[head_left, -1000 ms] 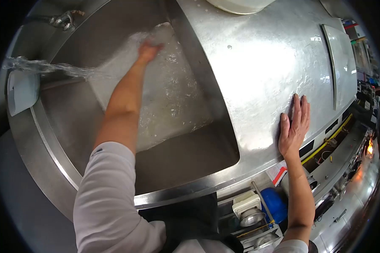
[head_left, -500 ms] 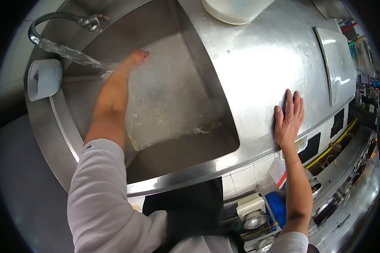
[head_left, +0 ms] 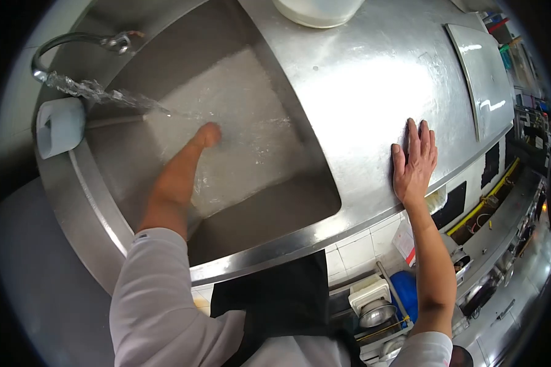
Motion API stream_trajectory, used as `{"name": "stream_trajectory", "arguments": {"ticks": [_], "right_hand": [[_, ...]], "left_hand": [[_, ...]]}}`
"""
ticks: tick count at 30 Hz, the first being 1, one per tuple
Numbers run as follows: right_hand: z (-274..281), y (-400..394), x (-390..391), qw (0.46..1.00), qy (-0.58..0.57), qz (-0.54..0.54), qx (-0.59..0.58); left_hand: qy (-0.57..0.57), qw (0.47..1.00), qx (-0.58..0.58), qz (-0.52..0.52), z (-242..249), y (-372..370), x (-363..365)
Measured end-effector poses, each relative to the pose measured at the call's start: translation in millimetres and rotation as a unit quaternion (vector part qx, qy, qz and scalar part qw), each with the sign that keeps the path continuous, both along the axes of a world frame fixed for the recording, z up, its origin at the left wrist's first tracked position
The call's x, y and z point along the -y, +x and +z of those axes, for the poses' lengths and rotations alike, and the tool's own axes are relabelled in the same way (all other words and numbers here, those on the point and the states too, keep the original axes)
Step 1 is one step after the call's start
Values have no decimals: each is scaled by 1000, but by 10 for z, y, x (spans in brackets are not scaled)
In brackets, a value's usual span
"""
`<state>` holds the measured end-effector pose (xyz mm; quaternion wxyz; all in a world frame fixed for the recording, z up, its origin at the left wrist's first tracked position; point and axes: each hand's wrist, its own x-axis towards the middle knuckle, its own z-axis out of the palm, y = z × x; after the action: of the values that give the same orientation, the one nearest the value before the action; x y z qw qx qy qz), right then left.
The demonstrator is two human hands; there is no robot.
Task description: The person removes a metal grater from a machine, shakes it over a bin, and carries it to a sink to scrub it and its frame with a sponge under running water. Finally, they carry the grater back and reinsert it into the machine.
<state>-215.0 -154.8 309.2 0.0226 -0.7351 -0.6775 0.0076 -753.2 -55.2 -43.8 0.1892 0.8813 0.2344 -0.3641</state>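
My left hand is low in the steel sink, over its wet floor. Its fingers are curled in, and I cannot tell what, if anything, they hold. Water pours from the curved faucet and lands beyond that hand, spreading in splashes across the sink floor. To the right, my right hand rests flat on the steel counter, fingers stretched out and holding nothing.
A cut white plastic jug stands on the sink's left ledge. At the counter's far side is a white tub. A metal panel lies on the right. Below the counter are a metal bowl and a blue container.
My left hand has drawn back toward me across the sink, out from near the stream. Scraps near the sink's front corner no longer show. My right hand stays flat on the counter.
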Motion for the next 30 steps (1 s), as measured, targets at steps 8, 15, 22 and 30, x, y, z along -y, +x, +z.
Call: {"name": "stream_trajectory", "arguments": {"ticks": [8,15,22,30], "right_hand": [[-30,23,-12,1000,-2,10,0],[-16,20,-6,1000,-2,7,2],[43,3,1,1000,3,4,3],[125,-32,27,1000,5,-6,-13]], "left_hand": [[75,934,6,349,340,556,434],[-140,654,186,719,481,493,83],[-232,13,399,887,1439,367,-741],[-210,171,441,856,2056,1,-1012]]}}
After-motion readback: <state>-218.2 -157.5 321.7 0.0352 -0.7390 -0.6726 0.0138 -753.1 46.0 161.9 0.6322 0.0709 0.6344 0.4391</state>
